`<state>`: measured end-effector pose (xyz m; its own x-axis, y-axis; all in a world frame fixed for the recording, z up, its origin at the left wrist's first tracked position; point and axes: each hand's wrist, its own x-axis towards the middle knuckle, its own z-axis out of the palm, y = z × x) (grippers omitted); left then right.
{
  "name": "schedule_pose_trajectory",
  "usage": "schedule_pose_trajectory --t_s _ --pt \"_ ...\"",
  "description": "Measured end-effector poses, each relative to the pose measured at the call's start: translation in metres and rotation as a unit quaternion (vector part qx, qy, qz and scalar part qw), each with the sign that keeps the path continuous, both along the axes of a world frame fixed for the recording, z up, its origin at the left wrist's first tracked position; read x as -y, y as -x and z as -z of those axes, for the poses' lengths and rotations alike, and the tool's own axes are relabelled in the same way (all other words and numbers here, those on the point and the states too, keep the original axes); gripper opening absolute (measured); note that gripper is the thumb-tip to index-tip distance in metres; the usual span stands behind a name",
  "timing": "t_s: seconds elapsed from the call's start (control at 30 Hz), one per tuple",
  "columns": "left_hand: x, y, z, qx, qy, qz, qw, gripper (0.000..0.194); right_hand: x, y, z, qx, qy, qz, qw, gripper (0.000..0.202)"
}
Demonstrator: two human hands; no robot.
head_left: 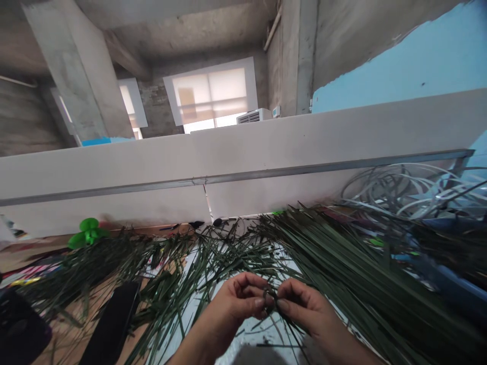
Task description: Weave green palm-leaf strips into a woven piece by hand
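Observation:
Near the lower middle of the view, my left hand [243, 300] and my right hand [302, 305] almost meet at the fingertips. Thumb and fingers of each are pinched on a small dark green leaf piece [271, 295] between them. Narrow strips hang down from it below my right hand. Its exact shape is partly hidden by the fingers. Under and behind the hands, cut green leaf strips [232, 256] lie scattered on a white surface [249, 337].
A bundle of long green leaves [342, 258] lies at right, beside a blue container [449, 284] and coiled pale strips [399, 190]. At left are a black phone-like slab [112, 324], a dark object [23, 324] and a green plastic piece [89, 233]. A white partition [243, 152] stands behind.

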<state>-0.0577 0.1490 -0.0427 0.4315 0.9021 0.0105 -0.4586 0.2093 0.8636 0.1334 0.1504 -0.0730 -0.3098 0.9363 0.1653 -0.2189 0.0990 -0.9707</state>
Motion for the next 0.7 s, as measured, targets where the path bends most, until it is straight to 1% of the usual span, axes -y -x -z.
schedule_pose_trajectory --t_s 0.2,0.33,0.47,0.6,0.7 --pt "-0.002 0.000 0.002 -0.067 -0.011 -0.005 0.998 0.039 0.007 0.002 -0.003 0.006 -0.016 -0.013 1.000 0.020" --pt "-0.005 0.002 0.005 -0.099 -0.018 0.007 0.995 0.040 0.007 0.002 0.001 0.000 -0.014 -0.022 1.000 0.017" --pt "-0.004 0.005 0.004 -0.115 -0.018 0.021 0.993 0.034 0.005 0.002 0.007 0.001 0.008 -0.046 0.999 0.017" --pt "-0.002 0.005 0.000 -0.137 -0.016 0.027 0.990 0.029 0.004 0.002 0.007 -0.025 0.033 -0.067 0.997 0.019" --pt "-0.002 0.003 -0.002 -0.151 -0.012 0.023 0.988 0.030 0.003 0.002 0.007 -0.036 0.041 -0.087 0.995 0.021"
